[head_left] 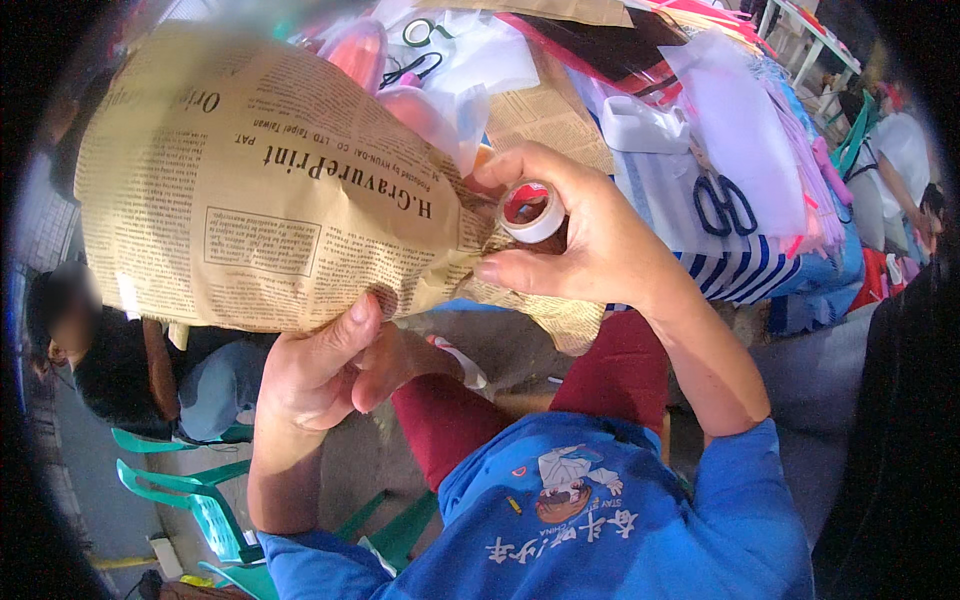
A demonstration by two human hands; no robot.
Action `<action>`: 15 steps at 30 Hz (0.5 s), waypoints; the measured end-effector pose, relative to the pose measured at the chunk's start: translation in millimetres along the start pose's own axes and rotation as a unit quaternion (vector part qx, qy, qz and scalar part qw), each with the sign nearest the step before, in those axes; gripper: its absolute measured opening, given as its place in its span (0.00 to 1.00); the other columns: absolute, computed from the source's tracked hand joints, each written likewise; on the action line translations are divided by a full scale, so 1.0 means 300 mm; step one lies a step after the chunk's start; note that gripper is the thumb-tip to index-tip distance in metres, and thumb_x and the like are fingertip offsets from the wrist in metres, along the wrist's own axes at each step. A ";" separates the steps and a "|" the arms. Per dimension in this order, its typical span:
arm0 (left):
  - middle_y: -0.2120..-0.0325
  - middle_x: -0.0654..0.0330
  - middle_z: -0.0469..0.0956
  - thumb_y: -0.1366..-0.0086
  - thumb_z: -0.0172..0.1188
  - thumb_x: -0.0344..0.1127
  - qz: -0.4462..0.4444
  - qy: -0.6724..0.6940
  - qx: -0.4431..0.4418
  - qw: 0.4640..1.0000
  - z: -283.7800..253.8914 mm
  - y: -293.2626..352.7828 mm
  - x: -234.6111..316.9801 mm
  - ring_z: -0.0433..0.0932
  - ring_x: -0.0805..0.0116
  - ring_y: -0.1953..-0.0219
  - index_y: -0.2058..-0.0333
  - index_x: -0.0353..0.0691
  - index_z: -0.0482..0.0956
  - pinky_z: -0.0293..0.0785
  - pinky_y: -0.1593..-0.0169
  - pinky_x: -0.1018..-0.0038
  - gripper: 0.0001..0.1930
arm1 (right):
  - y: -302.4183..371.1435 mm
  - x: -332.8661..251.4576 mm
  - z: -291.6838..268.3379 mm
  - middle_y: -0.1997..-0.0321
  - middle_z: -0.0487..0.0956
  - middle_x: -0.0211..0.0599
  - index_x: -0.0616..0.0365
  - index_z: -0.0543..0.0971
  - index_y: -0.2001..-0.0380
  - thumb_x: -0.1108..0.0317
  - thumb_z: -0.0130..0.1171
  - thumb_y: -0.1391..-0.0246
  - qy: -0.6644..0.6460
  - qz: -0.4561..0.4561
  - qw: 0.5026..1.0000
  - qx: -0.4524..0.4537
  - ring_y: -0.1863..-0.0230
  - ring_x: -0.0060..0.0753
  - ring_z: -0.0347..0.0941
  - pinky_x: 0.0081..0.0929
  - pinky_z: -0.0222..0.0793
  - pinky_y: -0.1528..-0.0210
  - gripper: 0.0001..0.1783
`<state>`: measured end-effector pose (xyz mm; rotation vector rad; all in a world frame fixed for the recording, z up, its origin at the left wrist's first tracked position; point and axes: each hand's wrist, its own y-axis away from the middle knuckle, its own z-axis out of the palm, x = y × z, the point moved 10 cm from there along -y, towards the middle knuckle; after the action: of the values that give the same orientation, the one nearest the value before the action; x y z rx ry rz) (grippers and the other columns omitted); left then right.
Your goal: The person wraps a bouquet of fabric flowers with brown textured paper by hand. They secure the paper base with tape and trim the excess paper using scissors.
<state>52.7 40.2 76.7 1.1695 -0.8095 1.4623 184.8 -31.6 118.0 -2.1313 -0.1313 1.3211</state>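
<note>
A large sheet of tan newsprint-patterned wrapping paper (150, 220) spreads wide at the left and is gathered narrow near the middle. My left hand (325, 360) is closed on its lower edge, the thumb lying on the printed face and the fingers curled beneath. At the gathered neck my right hand (590, 235) curves round a small roll of tape (540, 222) with a white rim and a red inner core. Its thumb presses near the crumpled paper, whose loose tail (560, 320) hangs below. Whatever the wrap encloses is hidden.
Black-handled scissors (725, 205) lie on the cluttered table by a white tape dispenser (645, 125). A roll of dark green tape (418, 32) sits farther back. Striped blue cloth (745, 272) covers the table edge. Green plastic chairs (215, 505) and a seated person (125, 370) are at left.
</note>
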 end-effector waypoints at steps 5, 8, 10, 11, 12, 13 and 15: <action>0.94 0.65 0.65 0.34 0.36 0.47 -0.007 -0.020 0.006 1.000 0.021 0.002 0.000 0.60 0.73 0.92 0.61 0.48 0.70 0.56 0.77 0.74 0.15 | 0.003 0.016 0.007 0.57 0.71 0.34 0.62 0.70 0.60 0.71 0.68 0.67 -0.003 0.016 1.000 -0.007 0.53 0.24 0.66 0.23 0.59 0.49 0.27; 0.94 0.62 0.65 0.36 0.41 0.48 0.008 0.016 0.004 1.000 0.012 0.001 -0.014 0.61 0.72 0.92 0.64 0.37 0.69 0.59 0.79 0.76 0.18 | 0.004 0.021 0.015 0.58 0.71 0.34 0.62 0.70 0.59 0.71 0.68 0.67 -0.016 0.018 1.000 -0.018 0.54 0.23 0.66 0.22 0.60 0.50 0.27; 0.94 0.61 0.64 0.37 0.44 0.49 0.028 0.035 -0.034 0.998 0.019 -0.002 -0.019 0.62 0.70 0.91 0.68 0.32 0.69 0.61 0.80 0.76 0.21 | 0.002 0.016 0.021 0.59 0.72 0.34 0.62 0.70 0.59 0.70 0.68 0.66 -0.019 0.025 0.999 -0.021 0.54 0.23 0.66 0.22 0.60 0.51 0.27; 0.94 0.62 0.64 0.37 0.43 0.49 0.036 0.033 -0.070 0.996 0.029 -0.006 -0.017 0.63 0.70 0.91 0.70 0.32 0.70 0.61 0.79 0.75 0.22 | 0.002 0.015 0.024 0.59 0.72 0.33 0.62 0.70 0.59 0.70 0.68 0.66 -0.021 0.028 0.999 -0.022 0.55 0.23 0.67 0.22 0.60 0.51 0.27; 0.95 0.62 0.64 0.37 0.42 0.50 0.045 0.032 -0.107 0.993 0.043 -0.007 -0.014 0.63 0.69 0.90 0.72 0.32 0.71 0.62 0.78 0.74 0.23 | 0.002 0.018 0.026 0.59 0.72 0.33 0.62 0.70 0.59 0.70 0.68 0.66 -0.021 0.030 0.999 -0.023 0.55 0.23 0.67 0.22 0.60 0.51 0.28; 0.95 0.62 0.64 0.37 0.43 0.50 0.040 0.045 -0.087 0.994 0.034 -0.008 -0.016 0.64 0.69 0.90 0.74 0.33 0.71 0.62 0.77 0.74 0.23 | 0.002 0.021 0.029 0.59 0.72 0.33 0.61 0.70 0.59 0.69 0.68 0.67 -0.022 0.032 0.999 -0.024 0.55 0.23 0.67 0.22 0.60 0.51 0.28; 0.94 0.62 0.65 0.37 0.43 0.50 0.031 0.071 -0.045 0.996 0.022 -0.008 -0.017 0.65 0.68 0.89 0.78 0.34 0.71 0.63 0.76 0.73 0.23 | 0.002 0.032 0.035 0.59 0.72 0.33 0.61 0.70 0.58 0.69 0.68 0.67 -0.025 0.052 0.998 -0.031 0.54 0.23 0.67 0.22 0.60 0.51 0.28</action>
<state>56.6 33.1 73.4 0.9682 -0.8110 1.5250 180.7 -23.5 107.0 -2.1818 -0.0844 1.4488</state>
